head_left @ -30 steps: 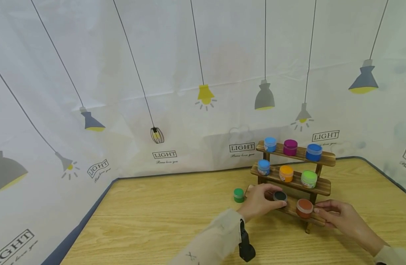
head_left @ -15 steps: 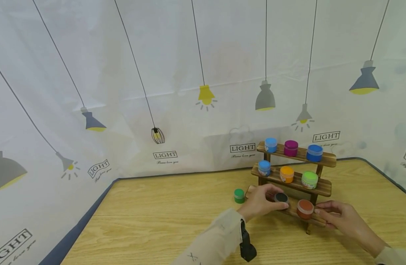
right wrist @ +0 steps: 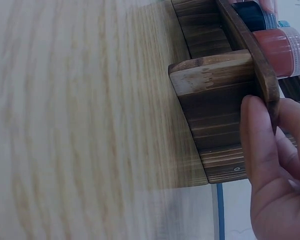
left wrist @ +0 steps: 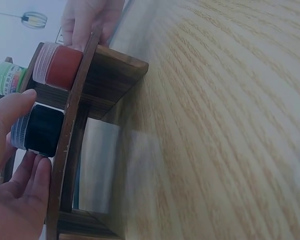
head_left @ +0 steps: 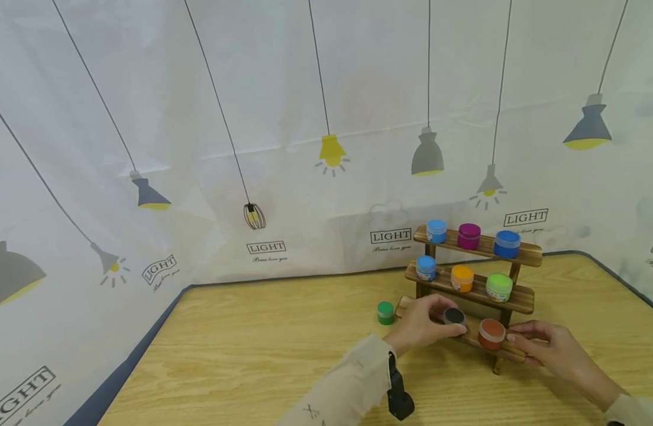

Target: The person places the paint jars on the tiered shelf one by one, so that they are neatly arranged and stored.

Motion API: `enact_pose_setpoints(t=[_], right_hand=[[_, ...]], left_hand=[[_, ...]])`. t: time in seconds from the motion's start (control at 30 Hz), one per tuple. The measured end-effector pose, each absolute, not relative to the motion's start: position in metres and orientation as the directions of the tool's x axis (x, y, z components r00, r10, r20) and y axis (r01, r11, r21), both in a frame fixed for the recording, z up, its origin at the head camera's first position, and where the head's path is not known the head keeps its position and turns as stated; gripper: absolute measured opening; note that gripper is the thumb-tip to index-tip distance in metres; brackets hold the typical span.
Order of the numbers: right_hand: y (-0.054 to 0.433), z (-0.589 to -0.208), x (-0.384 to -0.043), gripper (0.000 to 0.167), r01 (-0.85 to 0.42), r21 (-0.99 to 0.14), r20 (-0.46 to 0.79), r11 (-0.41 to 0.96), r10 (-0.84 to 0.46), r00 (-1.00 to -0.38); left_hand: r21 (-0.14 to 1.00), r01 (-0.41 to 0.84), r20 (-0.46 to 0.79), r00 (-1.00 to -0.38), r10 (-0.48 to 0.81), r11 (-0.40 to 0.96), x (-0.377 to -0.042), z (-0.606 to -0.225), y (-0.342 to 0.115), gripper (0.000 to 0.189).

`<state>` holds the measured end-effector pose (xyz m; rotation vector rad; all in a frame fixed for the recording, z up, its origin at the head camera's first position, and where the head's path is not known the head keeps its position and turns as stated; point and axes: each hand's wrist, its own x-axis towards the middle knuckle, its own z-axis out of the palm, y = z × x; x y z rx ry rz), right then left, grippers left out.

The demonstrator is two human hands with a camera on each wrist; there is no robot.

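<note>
A three-tier wooden display rack [head_left: 530, 257] stands on the table at the right of the head view. My left hand [head_left: 418, 324] holds a small black jar with a clear lid [left wrist: 44, 130], thumb on one side and fingers on the other, at the lowest shelf. Beside it on that shelf sits a brick-red jar [head_left: 491, 335]. With thumb and fingers, my right hand [right wrist: 280, 175] pinches the right end of the bottom shelf. Past the rack's left end, a small green jar [head_left: 385, 313] rests on the tabletop.
Light blue [head_left: 425, 268], orange [head_left: 462, 278] and light green [head_left: 499, 287] jars line the middle shelf. The top one bears light blue [head_left: 436, 231], purple [head_left: 469, 236] and blue [head_left: 507, 244] jars. Behind the wooden table [head_left: 262, 349] hangs a lamp-printed cloth [head_left: 284, 177].
</note>
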<state>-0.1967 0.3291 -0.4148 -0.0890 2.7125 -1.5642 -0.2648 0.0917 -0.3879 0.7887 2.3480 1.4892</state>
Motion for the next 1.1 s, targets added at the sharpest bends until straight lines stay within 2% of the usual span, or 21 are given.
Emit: enact_pose_setpoints(t=[0.47,0.7,1.1], right_hand=[[0.328,-0.413,-0.198,0.041,-0.048,-0.858,0.024,0.512,-0.055,-0.998],[0.329,-0.411,-0.196,0.042,-0.04,-0.865,0.002,0.5,-0.076,-0.997],[0.331,-0.412,-0.197,0.042,-0.045,-0.854,0.006,0.518,-0.077,-0.997]], left_hand=[[0.912,0.322,0.084,-0.754,0.651,0.255,-0.266,-0.392,0.079,0.056],[0.944,0.249,0.056,-0.765,0.641,0.215,-0.265,-0.391,0.062,0.054],[0.923,0.329,0.146,-0.78,0.608,0.201,-0.264,-0.395,0.026,0.046]])
